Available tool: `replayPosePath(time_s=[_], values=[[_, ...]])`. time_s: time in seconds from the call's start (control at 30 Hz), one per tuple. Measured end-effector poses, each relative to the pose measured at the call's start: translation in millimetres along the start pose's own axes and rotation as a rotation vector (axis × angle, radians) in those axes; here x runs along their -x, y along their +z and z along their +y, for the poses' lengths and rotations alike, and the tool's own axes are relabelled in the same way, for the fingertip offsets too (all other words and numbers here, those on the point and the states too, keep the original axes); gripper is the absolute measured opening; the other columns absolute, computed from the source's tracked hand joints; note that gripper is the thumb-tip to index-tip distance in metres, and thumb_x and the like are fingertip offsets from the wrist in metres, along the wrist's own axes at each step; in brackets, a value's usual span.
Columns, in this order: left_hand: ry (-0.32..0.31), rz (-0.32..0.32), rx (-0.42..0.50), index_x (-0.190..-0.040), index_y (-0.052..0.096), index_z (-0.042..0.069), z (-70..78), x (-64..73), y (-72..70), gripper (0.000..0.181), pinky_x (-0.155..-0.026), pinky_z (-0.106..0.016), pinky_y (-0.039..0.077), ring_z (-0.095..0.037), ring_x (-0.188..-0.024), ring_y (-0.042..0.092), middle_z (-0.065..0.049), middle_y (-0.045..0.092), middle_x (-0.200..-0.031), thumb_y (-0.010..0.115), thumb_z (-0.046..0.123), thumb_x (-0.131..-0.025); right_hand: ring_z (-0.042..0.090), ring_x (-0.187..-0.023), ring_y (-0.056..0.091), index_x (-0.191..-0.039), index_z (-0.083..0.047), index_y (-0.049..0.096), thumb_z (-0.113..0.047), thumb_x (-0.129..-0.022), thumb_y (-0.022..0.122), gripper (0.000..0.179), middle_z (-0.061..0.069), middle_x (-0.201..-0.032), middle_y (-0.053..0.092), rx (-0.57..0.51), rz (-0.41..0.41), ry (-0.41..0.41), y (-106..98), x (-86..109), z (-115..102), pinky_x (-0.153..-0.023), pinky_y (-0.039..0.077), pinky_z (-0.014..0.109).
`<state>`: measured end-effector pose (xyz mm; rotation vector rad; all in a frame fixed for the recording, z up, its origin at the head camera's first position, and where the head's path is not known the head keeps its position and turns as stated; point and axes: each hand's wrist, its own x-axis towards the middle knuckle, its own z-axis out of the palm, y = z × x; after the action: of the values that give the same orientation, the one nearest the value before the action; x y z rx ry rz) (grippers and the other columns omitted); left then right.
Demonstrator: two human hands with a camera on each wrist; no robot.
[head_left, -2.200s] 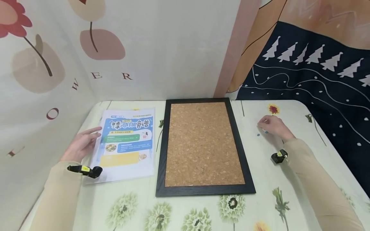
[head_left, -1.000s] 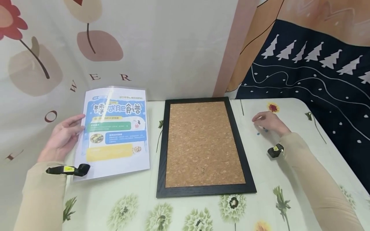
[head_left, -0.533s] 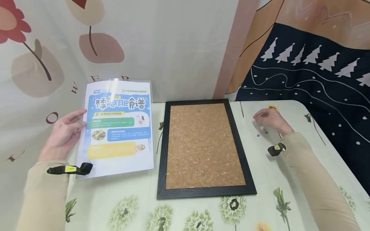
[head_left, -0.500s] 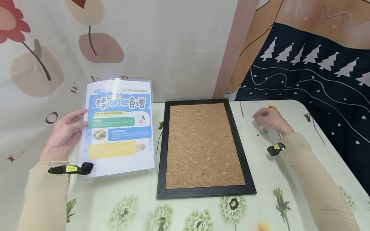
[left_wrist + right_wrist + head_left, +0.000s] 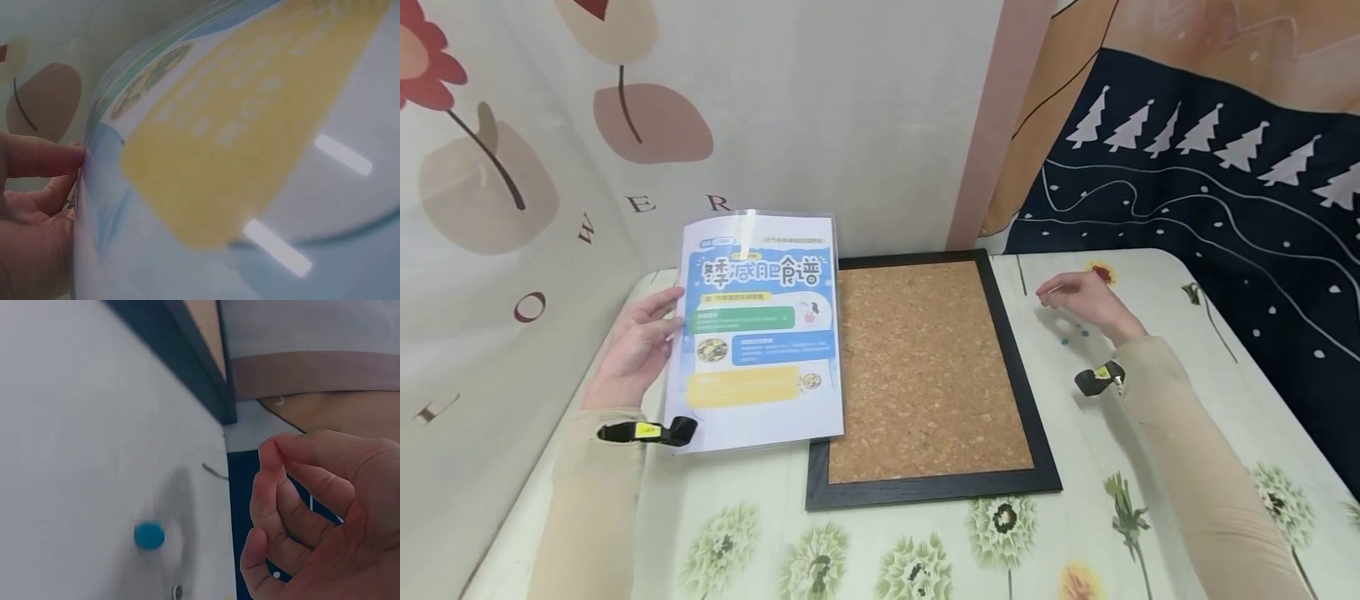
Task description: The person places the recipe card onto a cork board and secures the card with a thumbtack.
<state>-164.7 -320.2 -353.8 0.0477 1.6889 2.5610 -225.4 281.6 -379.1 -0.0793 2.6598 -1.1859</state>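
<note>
My left hand [image 5: 634,350] grips the left edge of a laminated poster [image 5: 760,421], with blue, green and yellow blocks and Chinese lettering. The poster is tilted up, and its right edge overlaps the left side of a black-framed corkboard [image 5: 932,375]. In the left wrist view, the fingers [image 5: 50,156] pinch the sheet's bowed edge. My right hand [image 5: 1093,304] hovers right of the board, thumb and index fingertips pressed together; anything tiny between them is hidden. Below it lie a small round blue piece [image 5: 149,535] and a little ring-like piece [image 5: 177,592].
A pale floral cloth [image 5: 760,542] covers the table. Behind the table hangs a light curtain [image 5: 820,125] with flower prints, and at the right a dark fabric [image 5: 1120,200] with white trees. Camera straps [image 5: 647,431] sit on the wrists.
My left hand has lifted the poster off the table and, in the last half second, carried it right until it overlaps the corkboard. My right hand keeps its pinch and has shifted slightly left.
</note>
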Motion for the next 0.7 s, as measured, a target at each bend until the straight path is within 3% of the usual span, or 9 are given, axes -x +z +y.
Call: replayPosePath(time_s=[0.3, 0.7], values=[[-0.045, 0.013, -0.041, -0.125, 0.048, 0.006, -31.3, -20.8, 33.8, 0.037, -0.08, -0.023, 0.049, -0.014, -0.098, 0.059, -0.008, 0.044, -0.122, 0.041, -0.016, -0.095, 0.031, -0.104, 0.056, -0.124, 0.003, 0.059, -0.019, -0.097, 0.059, 0.035, 0.016, -0.111, 0.066, -0.142, 0.026, -0.034, 7, -2.0, -4, -0.096, 0.037, 0.053], [-0.106, 0.03, -0.039, -0.127, 0.046, 0.005, -56.1, -40.8, 76.6, 0.039, -0.082, -0.023, 0.048, -0.015, -0.102, 0.056, -0.007, 0.046, -0.121, 0.039, -0.016, -0.095, 0.011, -0.088, 0.061, -0.121, 0.004, 0.061, -0.019, -0.097, 0.059, 0.033, 0.005, -0.103, 0.069, -0.24, 0.076, -0.058, 18, -10.0, -13, -0.094, 0.041, 0.044]])
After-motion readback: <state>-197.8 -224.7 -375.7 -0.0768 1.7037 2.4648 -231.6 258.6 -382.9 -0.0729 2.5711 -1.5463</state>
